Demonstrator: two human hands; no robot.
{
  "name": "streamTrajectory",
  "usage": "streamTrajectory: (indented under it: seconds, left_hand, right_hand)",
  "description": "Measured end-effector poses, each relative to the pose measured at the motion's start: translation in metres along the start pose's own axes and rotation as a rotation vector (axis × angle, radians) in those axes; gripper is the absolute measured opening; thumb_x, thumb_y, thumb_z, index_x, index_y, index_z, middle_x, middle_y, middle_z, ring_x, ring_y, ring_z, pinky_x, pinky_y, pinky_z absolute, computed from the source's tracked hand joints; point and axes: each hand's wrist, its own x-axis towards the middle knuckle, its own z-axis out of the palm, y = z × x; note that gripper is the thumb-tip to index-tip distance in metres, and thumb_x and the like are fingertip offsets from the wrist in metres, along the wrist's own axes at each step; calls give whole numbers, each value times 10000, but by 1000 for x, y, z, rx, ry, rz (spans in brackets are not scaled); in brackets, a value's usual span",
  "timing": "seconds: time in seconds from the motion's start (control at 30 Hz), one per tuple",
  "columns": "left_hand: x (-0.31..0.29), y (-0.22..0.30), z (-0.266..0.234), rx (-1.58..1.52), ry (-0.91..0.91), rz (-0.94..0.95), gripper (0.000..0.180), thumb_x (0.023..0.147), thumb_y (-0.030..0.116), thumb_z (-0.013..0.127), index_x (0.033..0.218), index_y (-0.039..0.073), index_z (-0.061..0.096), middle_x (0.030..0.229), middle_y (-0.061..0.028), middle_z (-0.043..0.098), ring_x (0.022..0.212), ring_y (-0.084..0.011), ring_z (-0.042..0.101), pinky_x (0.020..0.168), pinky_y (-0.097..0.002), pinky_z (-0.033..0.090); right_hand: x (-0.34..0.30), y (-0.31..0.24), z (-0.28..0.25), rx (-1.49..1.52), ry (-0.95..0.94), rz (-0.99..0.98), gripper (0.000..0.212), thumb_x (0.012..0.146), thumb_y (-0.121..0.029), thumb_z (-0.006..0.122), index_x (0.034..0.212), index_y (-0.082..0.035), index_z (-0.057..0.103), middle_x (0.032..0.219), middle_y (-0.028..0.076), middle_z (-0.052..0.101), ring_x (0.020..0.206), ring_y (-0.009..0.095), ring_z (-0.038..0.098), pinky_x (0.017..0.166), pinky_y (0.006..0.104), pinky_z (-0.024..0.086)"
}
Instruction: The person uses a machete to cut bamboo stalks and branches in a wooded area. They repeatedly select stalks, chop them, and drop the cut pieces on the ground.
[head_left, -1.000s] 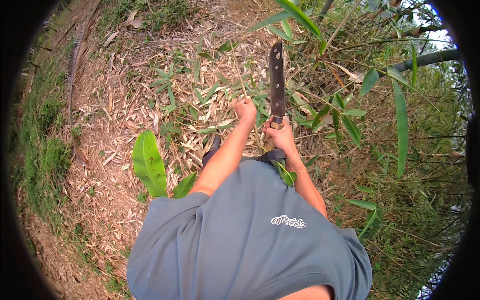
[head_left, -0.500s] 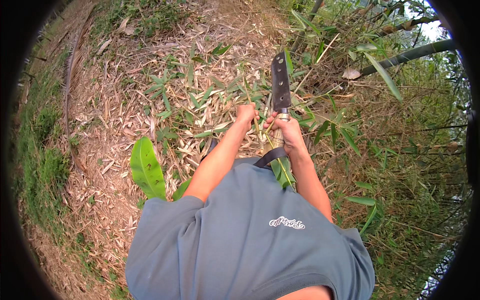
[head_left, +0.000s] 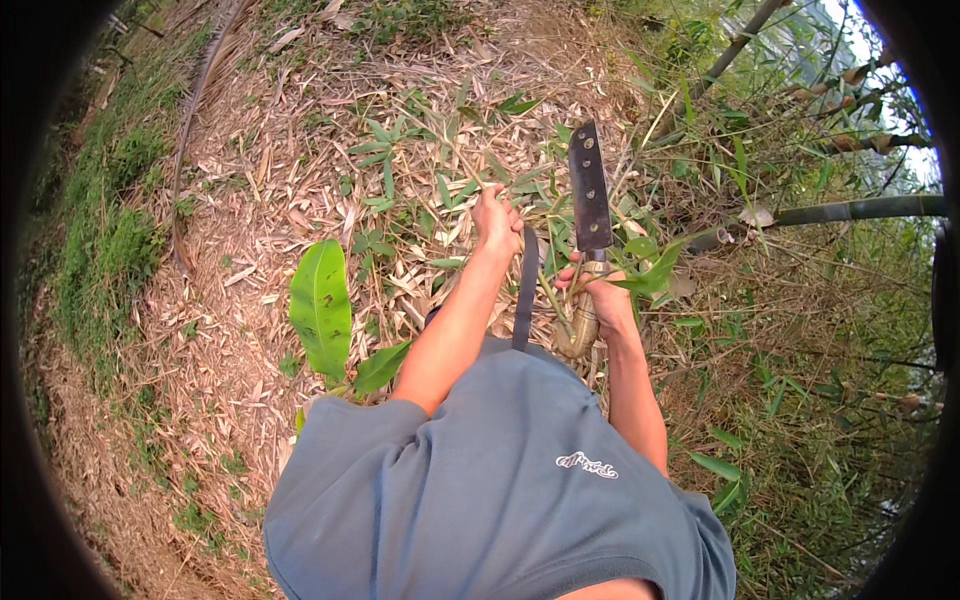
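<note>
While two hands work — right hand [head_left: 605, 298] gripping one machete [head_left: 589, 190], left hand [head_left: 496, 218] on one stem [head_left: 465, 160]

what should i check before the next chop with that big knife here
1. Right hand closed on the knife handle: ok.
2. Blade pointing up and away from the body: ok.
3. Left hand apart from the blade: ok, though close beside it.
4. Left hand gripping the thin green stem: cannot tell, leaves hide the fingers.
5. Swing path free: not ok, leafy twigs cross in front of the right hand.
6. Footing on the dry leaf litter: cannot tell, feet hidden.
</note>
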Motion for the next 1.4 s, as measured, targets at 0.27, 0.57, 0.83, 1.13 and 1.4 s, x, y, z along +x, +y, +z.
streamTrajectory:
  seconds: [0.27,0.57,0.83,1.13,1.4]
  left_hand:
    - [34,161,-82,220,174,800,293,1014,352,488,850,110,511,522,64,308,384,-46,252,348,-239,201]
    - [123,453,-326,598,829,1233,387,943,339,613,701,40,580,573,32,443,484,-61,365,430,-266,255]
    - [47,609,-402,357,1527,1428,408,969,314,582,834,-57,687,628,-99,585,607,-212,530,595,-373,423]
    - [21,593,-447,290,2016,1447,426,959,275,591,726,-74,663,591,-129,575,548,-216,519,538,-404,443]
    - [106,671,-419,609,2063,1277,435,928,322,641,698,-46,669,569,-124,580,513,-226,508,525,-394,452]
  right_hand:
    - [32,22,44,-554,-78,-213,300,785,-63,680,1071,21,645,881,107,716,767,145,670,740,286,532]
    - [181,65,134,-691,64,289,210,711,-43,637,915,8,642,698,69,668,585,131,612,542,272,467]
    - [263,64,204,-687,274,518,84,731,-55,610,680,0,646,653,122,650,549,198,609,499,324,470]
    - [312,137,161,-798,236,944,331,843,-190,553,986,95,644,944,149,686,788,298,664,660,425,532]
    - [407,141,274,-1189,-287,1026,303,795,-276,632,880,-2,727,761,131,707,681,231,683,660,385,547]
